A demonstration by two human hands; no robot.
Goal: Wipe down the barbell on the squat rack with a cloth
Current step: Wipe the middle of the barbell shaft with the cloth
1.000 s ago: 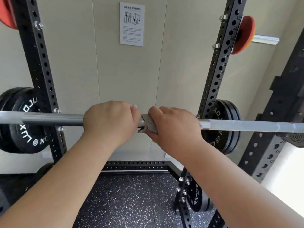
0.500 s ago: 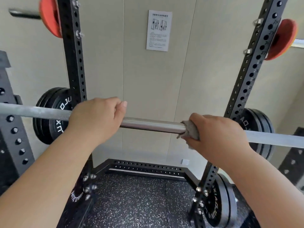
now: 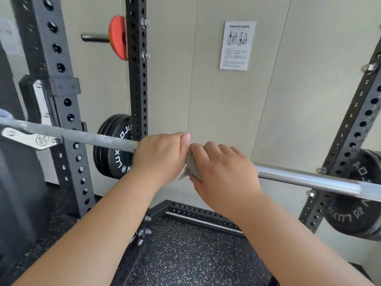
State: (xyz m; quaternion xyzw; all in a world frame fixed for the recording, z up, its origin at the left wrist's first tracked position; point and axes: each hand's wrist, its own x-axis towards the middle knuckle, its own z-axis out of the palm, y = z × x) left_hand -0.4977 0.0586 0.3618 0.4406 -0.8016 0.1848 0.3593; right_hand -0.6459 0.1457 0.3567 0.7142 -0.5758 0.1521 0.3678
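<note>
Count: one long silver steel barbell [image 3: 82, 136], one small grey cloth [image 3: 192, 169], two bare hands. We count three black perforated steel uprights: near left [image 3: 61, 104], rear left [image 3: 137, 79] and right [image 3: 354, 139]. There are two stacks of black weight plates, one behind the rear left upright [image 3: 112, 149] and one at the lower right [image 3: 358, 215]. One red disc plate [image 3: 117, 38] sits high on a dark peg. One white printed sheet [image 3: 237, 45] is on the beige wall. The floor is black speckled rubber [image 3: 185, 256].

Hands: the left hand [image 3: 162, 155] is curled over the barbell and grips it bare. The right hand [image 3: 224, 172] is clamped on the cloth, which is wrapped round the bar. The two hands sit just beside each other, the left thumb tip against the cloth's edge.

Location of bar: it crosses the view from upper left to lower right, in front of the uprights. Its left part lies on a silver metal hook [image 3: 26, 138] fixed to the near left upright.

Hidden or unclear: most of the cloth is under the right palm, and only a folded corner shows. Both bar ends are cut off by the frame. The right plate stack is partly out of view. The sheet's text is too small to read. How many plates are in each stack we cannot tell.
</note>
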